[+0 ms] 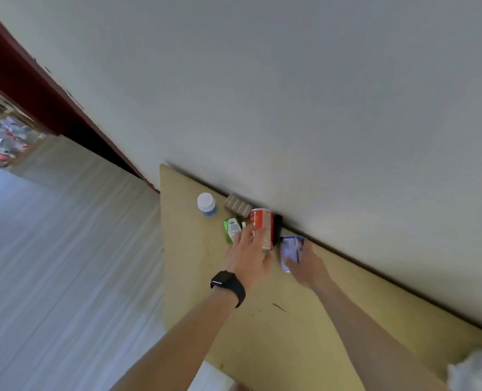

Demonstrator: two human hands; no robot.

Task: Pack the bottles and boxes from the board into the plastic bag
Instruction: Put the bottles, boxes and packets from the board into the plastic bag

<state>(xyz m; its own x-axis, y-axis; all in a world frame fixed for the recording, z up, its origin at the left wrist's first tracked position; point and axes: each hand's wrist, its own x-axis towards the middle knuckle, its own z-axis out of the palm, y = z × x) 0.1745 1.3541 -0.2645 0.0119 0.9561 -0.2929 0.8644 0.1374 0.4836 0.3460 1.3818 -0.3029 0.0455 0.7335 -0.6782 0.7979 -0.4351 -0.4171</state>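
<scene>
Along the wall edge of the tan board point(290, 334), left hand point(248, 256) spread over the red cylindrical tin point(262, 222); right hand point(309, 268) gripped the blue-white carton point(289, 248) beside.

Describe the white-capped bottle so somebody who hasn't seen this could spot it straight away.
Find the tan board lying along the grey wall and follow it toward its far left corner. The bottle stands there alone, left of the brown ribbed roll. Only it has a round white cap over a blue body.
</scene>
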